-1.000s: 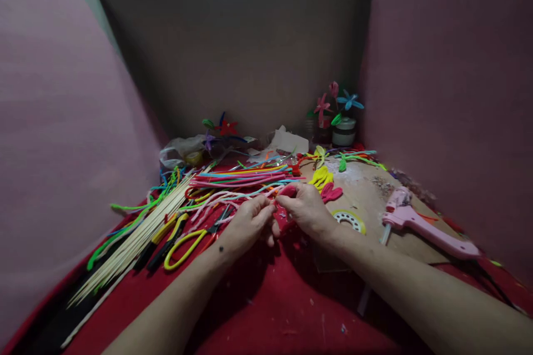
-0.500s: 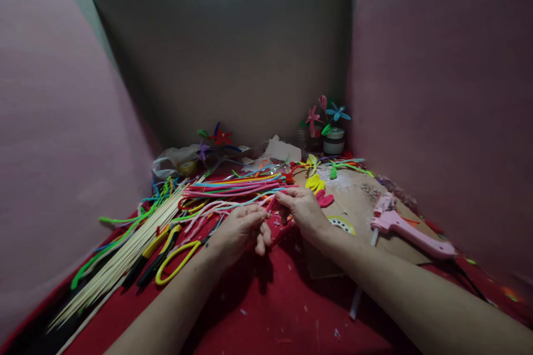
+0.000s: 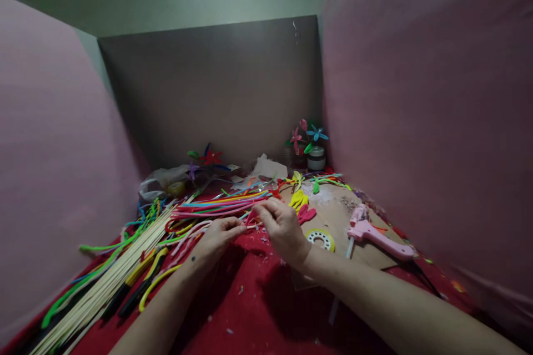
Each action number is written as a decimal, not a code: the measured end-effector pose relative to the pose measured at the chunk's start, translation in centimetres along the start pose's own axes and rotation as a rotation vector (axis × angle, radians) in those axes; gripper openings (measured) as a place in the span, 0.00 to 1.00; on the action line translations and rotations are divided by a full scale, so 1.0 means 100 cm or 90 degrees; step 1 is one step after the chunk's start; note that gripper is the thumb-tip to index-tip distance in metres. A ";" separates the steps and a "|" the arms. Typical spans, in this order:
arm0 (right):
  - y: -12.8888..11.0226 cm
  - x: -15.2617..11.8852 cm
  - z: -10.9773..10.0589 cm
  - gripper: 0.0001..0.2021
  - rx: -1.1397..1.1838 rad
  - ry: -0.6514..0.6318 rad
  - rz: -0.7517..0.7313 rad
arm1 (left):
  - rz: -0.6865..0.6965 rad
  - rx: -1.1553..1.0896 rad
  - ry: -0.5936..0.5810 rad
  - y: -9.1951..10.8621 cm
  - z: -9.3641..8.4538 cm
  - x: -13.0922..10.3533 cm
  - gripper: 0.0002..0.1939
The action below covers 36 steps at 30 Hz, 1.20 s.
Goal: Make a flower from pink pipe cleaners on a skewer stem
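My left hand [image 3: 220, 236] is closed in a pinch, thumb against forefinger, on a short pink pipe cleaner [image 3: 251, 218]. My right hand [image 3: 285, 228] has its fingers bunched around the other end of that piece, so most of it is hidden. Just beyond my hands lies a bundle of pipe cleaners [image 3: 204, 212] in pink, blue, orange and other colours. Paler pink pipe cleaners [image 3: 189, 236] spread out beside my left wrist. To the right of my right hand are a folded magenta petal piece [image 3: 307, 213] and a yellow one [image 3: 298, 199].
Wooden sticks [image 3: 112, 274], pliers [image 3: 137, 283] and yellow-handled scissors [image 3: 155, 284] lie at left. A pink glue gun [image 3: 381, 237] and a yellow-rimmed round spool [image 3: 320, 239] rest on cardboard [image 3: 337, 216] at right. Pipe-cleaner flowers [image 3: 306, 136] stand behind, near a jar [image 3: 316, 159].
The view has tilted up and shifted slightly right. My left hand's loosely curled fingers have drawn into a pinch, and my right hand has turned over more, knuckles up.
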State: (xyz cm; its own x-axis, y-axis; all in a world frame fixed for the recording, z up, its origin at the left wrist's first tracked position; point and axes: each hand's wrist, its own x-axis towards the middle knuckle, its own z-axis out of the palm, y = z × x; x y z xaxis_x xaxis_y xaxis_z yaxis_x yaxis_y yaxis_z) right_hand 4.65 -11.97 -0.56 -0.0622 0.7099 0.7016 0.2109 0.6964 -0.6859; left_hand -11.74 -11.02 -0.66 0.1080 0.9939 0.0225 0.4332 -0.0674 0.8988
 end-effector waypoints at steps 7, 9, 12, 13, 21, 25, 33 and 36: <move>-0.018 -0.028 -0.007 0.12 -0.204 -0.206 -0.509 | -0.068 0.037 -0.140 0.026 0.020 0.015 0.17; -0.013 -0.027 -0.009 0.11 -0.233 -0.190 -0.544 | -0.063 0.070 -0.160 0.036 0.031 0.024 0.17; -0.005 -0.023 -0.011 0.12 -0.239 -0.152 -0.551 | -0.049 0.133 -0.177 0.045 0.049 0.042 0.16; -0.003 -0.022 -0.012 0.13 -0.239 -0.145 -0.549 | -0.046 0.151 -0.179 0.046 0.056 0.048 0.16; 0.007 -0.031 -0.018 0.13 -0.229 -0.192 -0.391 | 0.064 0.273 -0.060 0.045 0.069 0.067 0.14; 0.007 -0.035 -0.016 0.10 -0.172 -0.230 -0.339 | 0.075 0.329 0.045 0.052 0.033 0.068 0.15; 0.012 -0.041 -0.015 0.09 -0.069 -0.263 -0.199 | 0.059 0.547 0.096 0.029 -0.018 0.083 0.10; 0.011 -0.040 -0.015 0.08 -0.067 -0.296 -0.156 | 0.059 0.628 0.093 0.013 -0.017 0.086 0.09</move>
State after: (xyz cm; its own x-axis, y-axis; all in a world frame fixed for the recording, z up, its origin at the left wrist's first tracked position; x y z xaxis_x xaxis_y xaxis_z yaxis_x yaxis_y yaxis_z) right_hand 6.62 -14.20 -3.80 -0.5424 0.5165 0.6626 0.2314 0.8501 -0.4732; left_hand -11.79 -2.42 1.49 0.0962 0.9776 0.1870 0.9845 -0.1212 0.1270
